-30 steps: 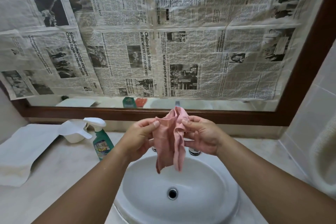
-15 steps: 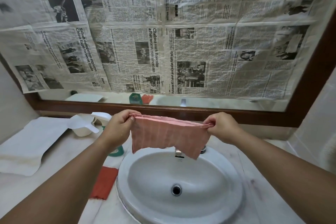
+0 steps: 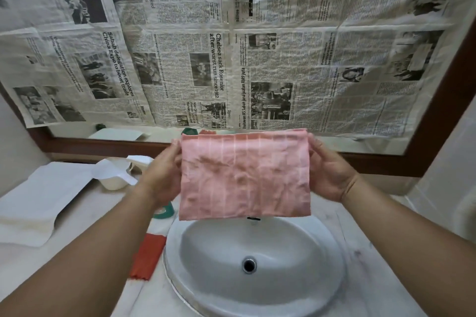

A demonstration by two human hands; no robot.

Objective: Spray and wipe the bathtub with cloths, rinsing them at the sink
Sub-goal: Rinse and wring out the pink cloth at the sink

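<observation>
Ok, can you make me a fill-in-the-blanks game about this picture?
1. The left hand and right hand hold a ____ cloth spread above the sink.
2. A folded red cloth lies on the counter, ____ of the sink.
3. The mirror is covered with sheets of ____.
Missing words: pink, left, newspaper.

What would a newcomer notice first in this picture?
A pink cloth, held spread out by the left hand and the right hand, hangs above the white sink. Behind it, newspaper sheets cover most of the mirror. A red cloth lies on the counter, left of the sink.
</observation>
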